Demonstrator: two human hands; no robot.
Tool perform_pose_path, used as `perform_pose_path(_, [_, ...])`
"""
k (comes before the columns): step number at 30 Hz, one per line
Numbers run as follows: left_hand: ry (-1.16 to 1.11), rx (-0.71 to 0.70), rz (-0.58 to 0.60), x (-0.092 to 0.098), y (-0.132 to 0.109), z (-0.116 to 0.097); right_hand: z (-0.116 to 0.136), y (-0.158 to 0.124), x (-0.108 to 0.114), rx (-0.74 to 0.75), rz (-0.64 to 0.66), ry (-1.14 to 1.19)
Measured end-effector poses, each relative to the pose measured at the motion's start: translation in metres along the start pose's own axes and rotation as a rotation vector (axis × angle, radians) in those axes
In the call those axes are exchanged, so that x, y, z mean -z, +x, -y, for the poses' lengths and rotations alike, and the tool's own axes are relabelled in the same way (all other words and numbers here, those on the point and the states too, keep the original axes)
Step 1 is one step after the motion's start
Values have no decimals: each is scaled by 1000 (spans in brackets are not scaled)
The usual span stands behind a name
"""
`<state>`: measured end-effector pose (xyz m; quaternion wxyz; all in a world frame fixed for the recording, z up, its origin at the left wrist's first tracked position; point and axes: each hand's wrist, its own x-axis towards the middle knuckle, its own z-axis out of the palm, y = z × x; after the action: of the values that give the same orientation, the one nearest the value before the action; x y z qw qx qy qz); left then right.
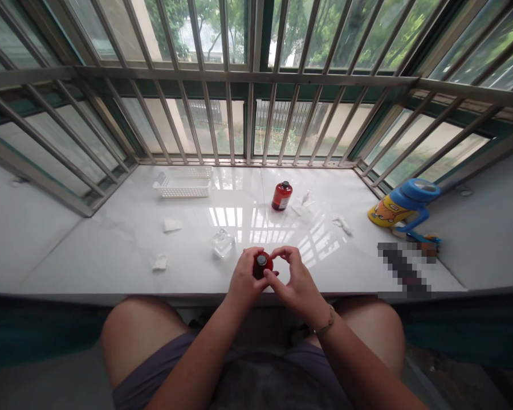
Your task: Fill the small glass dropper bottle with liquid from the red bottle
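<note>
A small red bottle (268, 265) with a black cap stands near the front edge of the white counter. My left hand (244, 277) wraps round its left side, fingers closed on it. From the right, my right hand (300, 283) reaches in with thumb and forefinger curved into a ring, their tips against the bottle's right side. My fingers hide part of the bottle's body. Just to the left sits a clear glass cube-shaped piece (223, 243). Farther back, a second red bottle (281, 196) with a black cap and a pale label stands upright.
A white plastic basket (183, 185) lies at the back left. Crumpled white tissues (172, 225) are scattered about, near a clear pump piece (304, 200). On the right are a blue and yellow cup (399, 205) and a blurred-out object (404, 267). Metal bars (250, 119) close off the back.
</note>
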<state>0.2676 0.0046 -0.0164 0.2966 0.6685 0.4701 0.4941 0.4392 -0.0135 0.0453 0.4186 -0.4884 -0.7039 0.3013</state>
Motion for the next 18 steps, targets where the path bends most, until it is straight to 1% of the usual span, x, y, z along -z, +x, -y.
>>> perform_pose_path(2, [-4, -10, 3, 0, 0, 0, 0, -1, -1, 22, 57, 49])
perform_pose_path(3, [-3, -13, 1, 0, 0, 0, -1, -1, -1, 27, 65, 53])
perform_pose_path(8, [13, -11, -14, 0, 1, -2, -2, -2, -4, 29, -48, -36])
perform_pose_path(13, [-25, -5, 8, 2, 3, -8, -2, 2, -7, 70, -1, -27])
perform_pose_path(18, [-39, 7, -2, 1, 3, -7, -2, 8, -10, 110, -37, -56])
